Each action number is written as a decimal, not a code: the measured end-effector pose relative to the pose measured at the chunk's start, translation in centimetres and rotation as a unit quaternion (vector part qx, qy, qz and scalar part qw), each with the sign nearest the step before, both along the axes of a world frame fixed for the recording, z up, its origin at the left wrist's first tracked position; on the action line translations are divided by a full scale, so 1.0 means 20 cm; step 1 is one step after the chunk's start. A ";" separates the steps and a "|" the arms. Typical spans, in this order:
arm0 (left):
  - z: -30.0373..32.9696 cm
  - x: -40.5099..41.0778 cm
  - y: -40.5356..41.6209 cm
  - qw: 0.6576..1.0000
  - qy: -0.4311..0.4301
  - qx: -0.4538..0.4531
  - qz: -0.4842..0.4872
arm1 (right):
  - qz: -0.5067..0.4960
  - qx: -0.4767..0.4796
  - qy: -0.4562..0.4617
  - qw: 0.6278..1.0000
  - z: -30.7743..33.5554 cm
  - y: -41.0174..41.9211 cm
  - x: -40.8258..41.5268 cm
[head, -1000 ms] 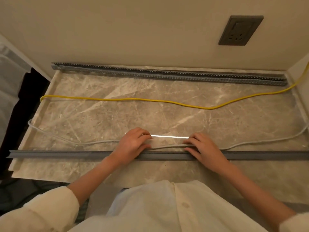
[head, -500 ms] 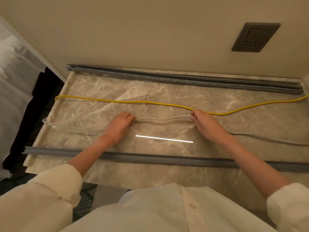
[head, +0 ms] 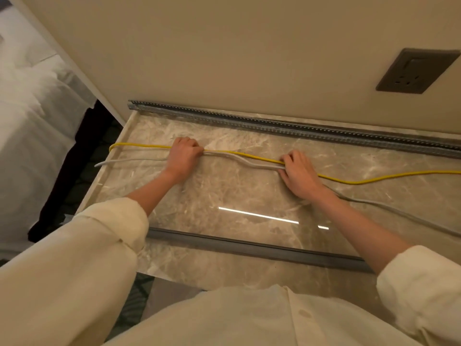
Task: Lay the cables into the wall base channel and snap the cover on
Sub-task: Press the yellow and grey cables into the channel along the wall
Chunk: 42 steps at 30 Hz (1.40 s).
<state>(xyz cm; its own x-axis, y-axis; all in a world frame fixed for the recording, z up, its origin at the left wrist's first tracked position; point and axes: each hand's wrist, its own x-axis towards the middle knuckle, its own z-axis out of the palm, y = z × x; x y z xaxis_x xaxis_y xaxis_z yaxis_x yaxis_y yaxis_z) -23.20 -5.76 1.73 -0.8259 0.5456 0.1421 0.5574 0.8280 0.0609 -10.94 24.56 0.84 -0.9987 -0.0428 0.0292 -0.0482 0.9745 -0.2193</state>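
Both hands are closed on the cables: the left hand [head: 183, 156] and the right hand [head: 300, 174] each hold the grey cable [head: 245, 163], and the yellow cable [head: 262, 158] seems to pass through the same fingers, though this is hard to see. Between the hands the two cables run side by side over the marble floor [head: 224, 191]. At the wall foot lies the open base channel [head: 287, 127], well apart from the cables. The grey cover strip [head: 249, 248] lies nearer the person.

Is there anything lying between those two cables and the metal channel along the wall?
Nothing visible. Only bare marble floor separates the yellow cable and grey cable from the channel. The cover lies behind the hands.
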 end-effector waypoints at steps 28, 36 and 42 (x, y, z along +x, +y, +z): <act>0.02 -0.26 -0.25 0.574 -0.154 0.461 0.659 | 0.172 0.075 0.038 0.982 -0.06 -0.32 -0.26; 0.13 -0.58 -0.20 0.561 -0.177 0.604 0.538 | 0.139 0.081 -0.048 0.986 0.01 -0.20 -0.49; 0.13 -0.70 -0.15 0.630 -0.197 0.554 0.507 | 0.135 0.064 0.016 0.989 0.04 -0.13 -0.61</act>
<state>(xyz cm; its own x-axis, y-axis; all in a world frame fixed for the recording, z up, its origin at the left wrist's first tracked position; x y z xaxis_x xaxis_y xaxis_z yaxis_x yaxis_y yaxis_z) -37.16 -8.68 4.40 -0.7595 -0.5457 -0.3541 -0.4636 0.0722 0.8831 -23.22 21.93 1.58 -0.9491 -0.3128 0.0384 -0.3150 0.9450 -0.0883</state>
